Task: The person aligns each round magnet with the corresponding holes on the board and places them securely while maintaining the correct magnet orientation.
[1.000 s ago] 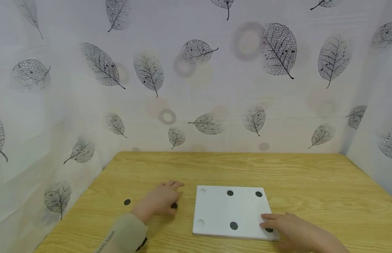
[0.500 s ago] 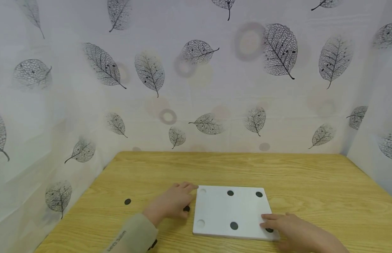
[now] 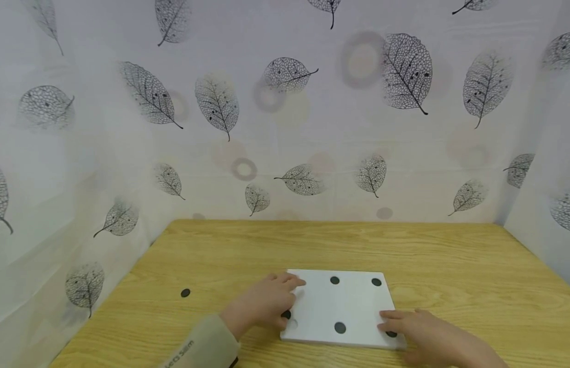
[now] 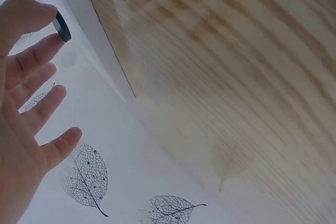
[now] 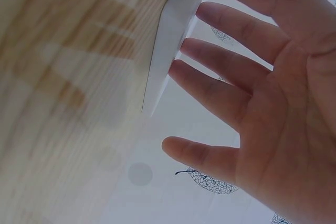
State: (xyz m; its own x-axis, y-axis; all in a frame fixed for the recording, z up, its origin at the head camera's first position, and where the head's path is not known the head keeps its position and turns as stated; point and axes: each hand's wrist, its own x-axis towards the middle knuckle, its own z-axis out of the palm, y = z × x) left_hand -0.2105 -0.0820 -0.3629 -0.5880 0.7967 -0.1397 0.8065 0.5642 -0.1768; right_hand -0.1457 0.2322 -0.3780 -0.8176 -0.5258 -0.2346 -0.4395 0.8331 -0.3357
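Note:
My left hand point(image 3: 266, 301) pinches a small black disc point(image 4: 62, 26) between thumb and index finger, over the left edge of a white rectangular board point(image 3: 358, 304). Just beside that disc, in the head view, a round recess point(image 3: 294, 324) shows in the board's near left corner. The far left corner is partly covered by my left fingers. Several black discs point(image 3: 340, 328) sit in the board's middle and right side. Fingers straight, my right hand point(image 3: 425, 332) rests on the board's near right corner, partly covering one disc point(image 3: 391, 334).
Another loose black disc point(image 3: 185, 293) lies on the wooden table point(image 3: 220, 245), left of the board. A white curtain point(image 3: 303, 128) with leaf prints hangs behind the table and along its sides.
My left hand has moved right with the pinched disc, from the table left of the board to over its left edge. The right hand and the board have stayed in place.

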